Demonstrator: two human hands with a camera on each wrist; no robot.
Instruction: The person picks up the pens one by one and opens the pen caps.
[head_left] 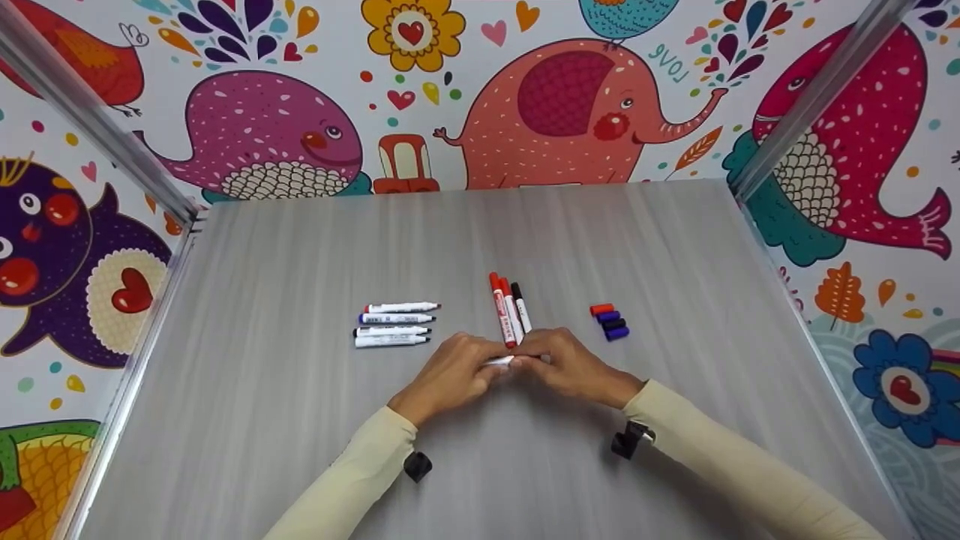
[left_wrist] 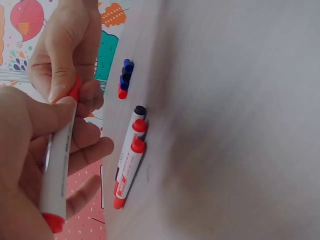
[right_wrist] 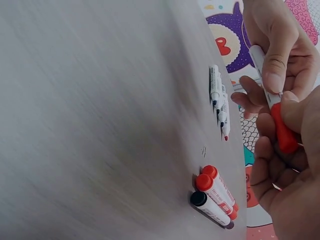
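A white whiteboard marker with a red end is held between both hands over the table. My left hand grips its white body, thumb laid along the barrel. With thumb and curled fingers, my right hand holds the red cap at the marker's other end. In the right wrist view the cap sits against the barrel. Just beyond the hands lie two red capped markers and one black capped marker, side by side; the hands partly cover their near ends in the head view.
Several uncapped white markers lie in a stack-like row to the left, tips pointing right. On the right, several loose caps in red, blue and black lie together. The grey table meets patterned walls at the back and sides.
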